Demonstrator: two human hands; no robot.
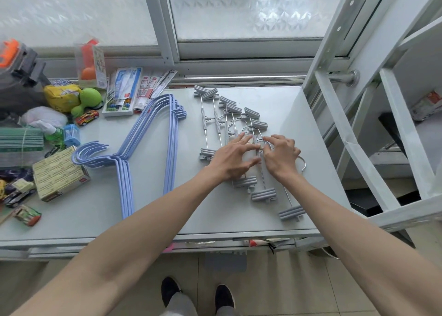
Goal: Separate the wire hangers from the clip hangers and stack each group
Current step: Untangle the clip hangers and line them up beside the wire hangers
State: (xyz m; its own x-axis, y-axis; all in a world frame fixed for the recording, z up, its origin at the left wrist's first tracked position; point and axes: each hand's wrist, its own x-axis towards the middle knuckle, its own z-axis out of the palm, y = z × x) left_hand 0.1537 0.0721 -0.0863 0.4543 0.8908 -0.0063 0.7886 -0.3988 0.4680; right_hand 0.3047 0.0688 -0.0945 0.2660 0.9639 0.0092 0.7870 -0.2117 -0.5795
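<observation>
Several blue wire hangers (153, 133) lie stacked on the grey table (95, 210), hooks pointing left. To their right, several grey clip hangers (216, 121) with metal rods lie fanned side by side. My left hand (235, 156) rests flat on the middle of the clip hangers, fingers spread. Beside it, my right hand (281, 155) has its fingertips pinched on a metal hook of a clip hanger; another metal hook (303, 163) pokes out to the right of that wrist.
Clutter fills the table's left side: a cardboard box (58, 173), toy cars (87, 117), a green plush toy (88, 100), packets (134, 86) and a spray bottle (51, 131). A white metal frame (354, 129) stands at the right. A window lies behind.
</observation>
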